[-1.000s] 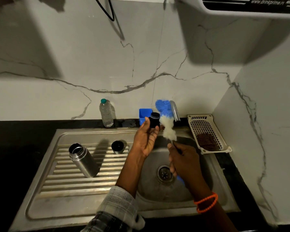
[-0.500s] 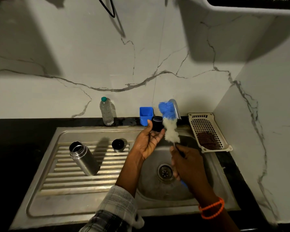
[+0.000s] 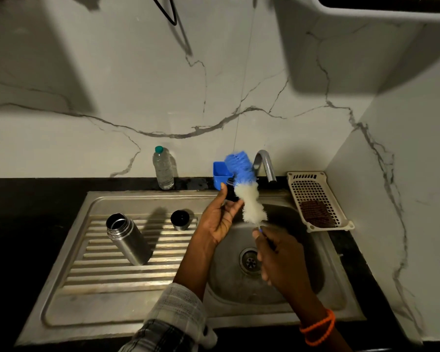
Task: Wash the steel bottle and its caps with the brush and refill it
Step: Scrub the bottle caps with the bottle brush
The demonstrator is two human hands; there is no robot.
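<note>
Over the sink (image 3: 239,313) basin, the left hand (image 3: 217,219) holds a small dark cap (image 3: 229,193) between thumb and curled fingers, raised just in front of the blue tub (image 3: 220,174) at the back edge. The right hand (image 3: 277,257) grips the handle of the brush (image 3: 247,189), fingers wrapped round it, with the handle mostly hidden in the fist. The brush slants up and away from that hand; its white bristles lie against the cap and its blue tip reaches up beside the tap (image 3: 264,163). Whether the bristles are inside the cap cannot be told, since the brush covers most of it. The bottle (image 3: 128,240) stands open on the ribbed drainboard to the left, its mouth uncovered, well apart from both hands. A second cap (image 3: 180,219) sits on the drainboard between the bottle and the left hand, its dark opening facing up. A clear plastic bottle (image 3: 163,168) with a green lid stands on the black counter against the marble wall. To the right of the basin a pale basket (image 3: 315,184) holds a brown scrub pad (image 3: 316,213). The right wrist wears an orange bead band (image 3: 318,326), and the left forearm shows a plaid sleeve (image 3: 173,318).
</note>
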